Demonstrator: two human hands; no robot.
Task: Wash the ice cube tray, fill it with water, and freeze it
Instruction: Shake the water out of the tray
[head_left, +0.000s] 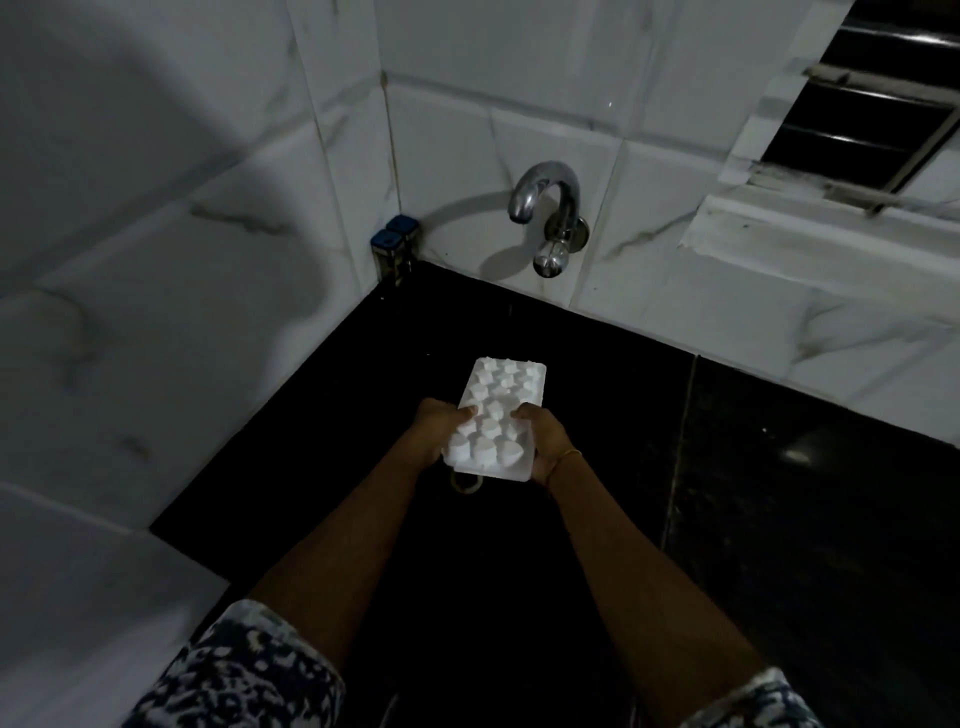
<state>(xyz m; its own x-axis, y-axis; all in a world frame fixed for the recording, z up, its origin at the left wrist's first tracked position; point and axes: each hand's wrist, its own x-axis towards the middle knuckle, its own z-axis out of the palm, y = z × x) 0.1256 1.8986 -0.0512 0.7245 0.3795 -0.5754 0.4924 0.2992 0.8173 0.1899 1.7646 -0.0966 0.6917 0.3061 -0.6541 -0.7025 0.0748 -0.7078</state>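
- A white, flexible-looking ice cube tray with small moulded shapes (493, 415) is held in mid-air above the black polished stone bench (779, 493), in front of the person.
- The left hand (434, 434) has its grip clenched on the tray's left long edge; the right hand (548, 441), with a thin gold bangle (566, 457) at the wrist, grasps the right long edge. Both grips sit toward the near end.
- The tray's long axis runs away from the person, tilted slightly right, and its far end points toward the curved chrome wall tap (545, 208).
- The tap lies beyond and above the tray, well apart from it and a little to the right, so the right hand is probably the nearer one for reaching it.
- No water shows at the spout; washing appears not yet begun.
- Two small metal containers with blue caps (395, 244) stand in the tiled corner, left of the tap.
- No brand, label or writing can be read anywhere.
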